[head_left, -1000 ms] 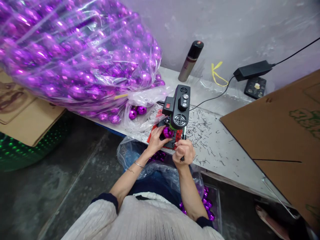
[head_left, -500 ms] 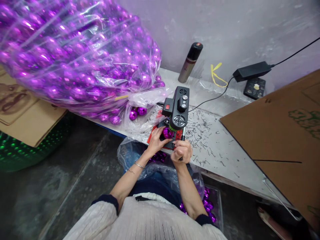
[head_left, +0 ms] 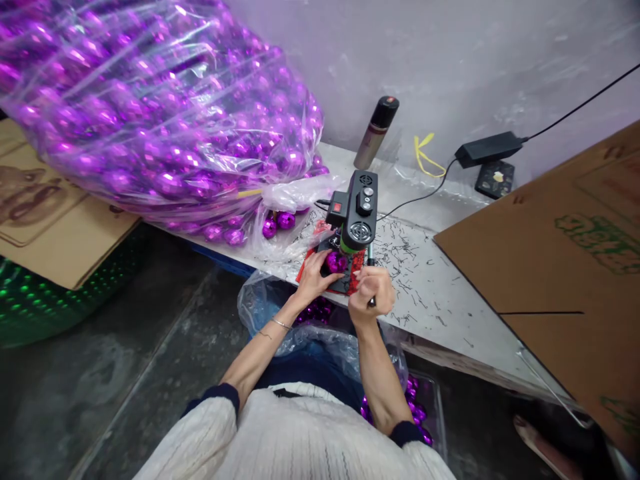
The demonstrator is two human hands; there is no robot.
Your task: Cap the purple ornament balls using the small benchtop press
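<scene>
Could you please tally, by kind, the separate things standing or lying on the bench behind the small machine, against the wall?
Spray can: 1
Yellow tie: 1
Power adapter: 1
Small black box: 1
Total: 4

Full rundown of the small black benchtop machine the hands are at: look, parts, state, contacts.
The small black benchtop machine looks like plastic, its head upright above a dark base on a red mat. The top has a round vent and knobs, the front a round grille, the left side a box with a red switch. A black cable runs off to the right. The left hand holds a shiny purple ball under the head; the right hand grips a thin dark lever at its right. Whether it is running cannot be told.
</scene>
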